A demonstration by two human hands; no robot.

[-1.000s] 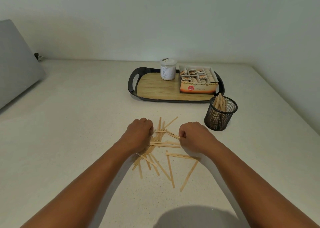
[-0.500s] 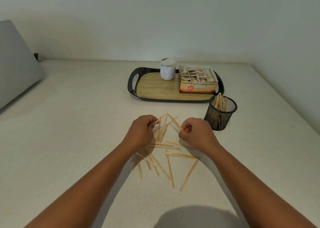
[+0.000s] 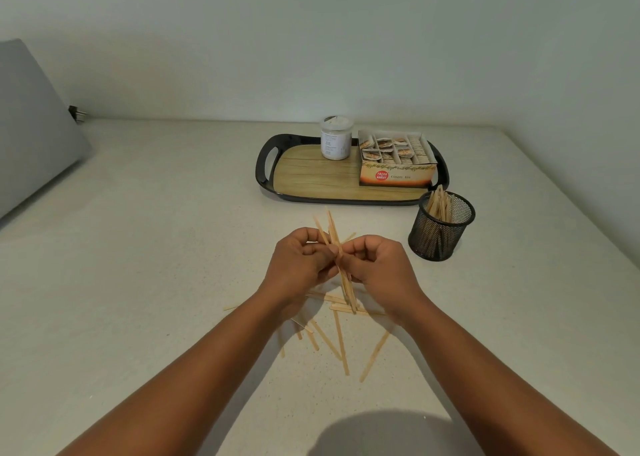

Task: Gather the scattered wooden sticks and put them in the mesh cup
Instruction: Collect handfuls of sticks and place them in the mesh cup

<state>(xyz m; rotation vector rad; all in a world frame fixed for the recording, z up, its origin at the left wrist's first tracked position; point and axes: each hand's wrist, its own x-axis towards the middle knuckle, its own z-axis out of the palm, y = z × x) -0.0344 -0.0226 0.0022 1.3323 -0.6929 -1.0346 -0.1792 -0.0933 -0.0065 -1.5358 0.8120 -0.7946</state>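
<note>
A bundle of thin wooden sticks (image 3: 333, 229) stands nearly upright between my two hands, lifted off the counter. My left hand (image 3: 299, 265) and my right hand (image 3: 375, 265) meet at the middle of the bundle, both with fingers closed on it. Several loose sticks (image 3: 341, 345) lie scattered flat on the white counter just below and behind my wrists. The black mesh cup (image 3: 441, 229) stands to the right of my right hand, apart from it, with several sticks upright inside.
A black-rimmed tray (image 3: 265, 165) with a wood-look floor sits behind the hands, holding a white jar (image 3: 335, 139) and an open tea box (image 3: 396, 170). A grey slanted panel (image 3: 31, 133) is at far left. Walls close the back and right.
Both hands lifted from the counter and came together, bringing their picked-up sticks into one upright bundle. Fewer sticks remain on the counter near the fingers.
</note>
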